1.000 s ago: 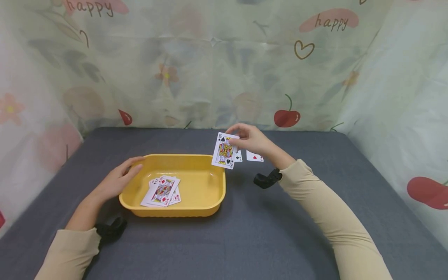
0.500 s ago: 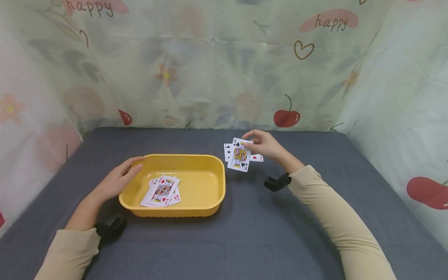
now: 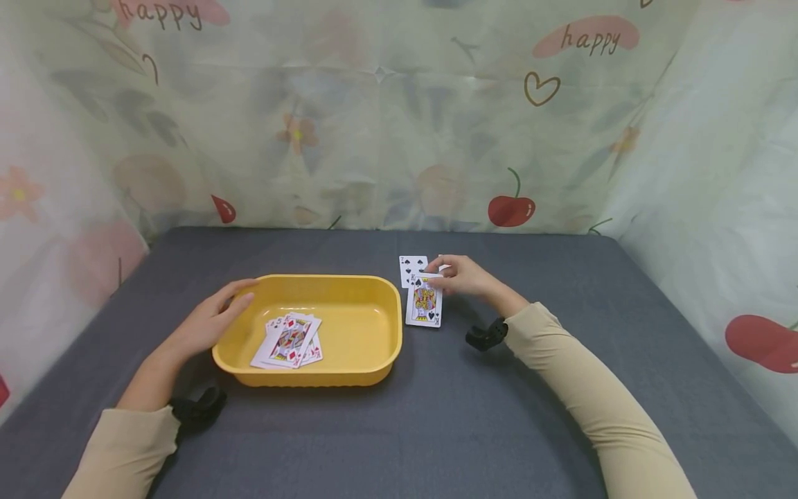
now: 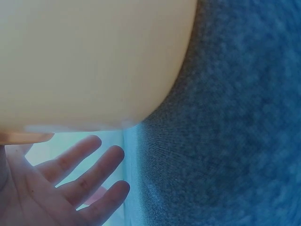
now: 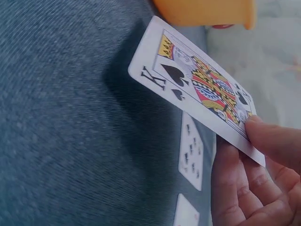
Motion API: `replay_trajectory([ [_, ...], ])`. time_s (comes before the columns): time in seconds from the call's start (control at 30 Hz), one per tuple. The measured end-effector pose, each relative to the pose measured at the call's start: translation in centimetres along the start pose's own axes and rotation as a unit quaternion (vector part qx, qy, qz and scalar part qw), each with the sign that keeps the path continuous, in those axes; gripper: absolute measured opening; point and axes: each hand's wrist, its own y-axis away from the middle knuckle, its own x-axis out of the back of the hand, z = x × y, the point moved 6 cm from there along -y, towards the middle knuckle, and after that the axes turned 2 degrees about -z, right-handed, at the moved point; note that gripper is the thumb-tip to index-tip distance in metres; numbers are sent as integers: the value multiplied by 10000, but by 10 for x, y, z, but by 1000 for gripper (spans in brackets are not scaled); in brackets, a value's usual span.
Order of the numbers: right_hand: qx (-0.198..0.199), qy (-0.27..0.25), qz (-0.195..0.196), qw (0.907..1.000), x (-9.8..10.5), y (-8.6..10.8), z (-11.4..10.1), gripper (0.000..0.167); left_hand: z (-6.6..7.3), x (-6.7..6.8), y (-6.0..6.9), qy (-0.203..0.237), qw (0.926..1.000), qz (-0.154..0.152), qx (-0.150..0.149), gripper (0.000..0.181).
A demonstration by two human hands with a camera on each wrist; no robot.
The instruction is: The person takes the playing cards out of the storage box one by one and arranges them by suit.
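Observation:
My right hand [image 3: 467, 278] pinches a king of spades playing card [image 3: 426, 305] between thumb and fingers, just right of the tray. In the right wrist view the king [image 5: 202, 84] is tilted, with its far end above the cloth and a shadow below. Behind it lies a seven of spades [image 3: 411, 263], partly covered in the head view. Another card [image 5: 186, 214], mostly hidden by my hand from above, lies beside it. My left hand [image 3: 208, 320] is at the left rim of a yellow tray [image 3: 349, 378], its fingers [image 4: 96, 176] spread and loosely extended.
Inside the tray, towards its left, is a small overlapping pile of cards [image 3: 289, 341] with a red diamond face card on top. Dark grey cloth [image 3: 399, 443] covers the table. Patterned curtains [image 3: 374, 138] stand behind and at both sides.
My right hand has carried the king of spades from over the tray's right rim to the right, then lower and nearer, uncovering part of the seven. The left hand has stayed put.

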Motion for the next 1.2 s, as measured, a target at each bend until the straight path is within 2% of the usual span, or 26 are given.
replay_trajectory([
  [0.2, 21, 15, -245, 9997, -10, -4, 4, 31, 0, 0, 0, 1, 10000, -2, 3, 58],
  [0.3, 6, 125, -223, 9997, -12, -6, 5, 30, 0, 0, -1, 8, 10000, -13, 17, 58],
  [0.53, 168, 812, -76, 9965, -12, -8, 4, 29, 0, 0, 0, 41, 10000, -18, 17, 58],
  [0.63, 228, 871, 5, 9959, -12, -9, 4, 28, 0, 0, -1, 46, 10000, -13, 8, 58],
  [0.9, 183, 639, 439, 9968, -2, -7, 0, 30, 0, -1, -1, 62, 10000, -9, 37, 58],
  [1.07, 231, 536, 399, 9975, 2, -5, -7, 31, 2, 0, 0, 49, 10000, 22, -8, 57],
  [1.2, 392, 318, 253, 9984, 0, -1, -24, 33, 3, -1, 1, 33, 10000, 27, -25, 56],
])
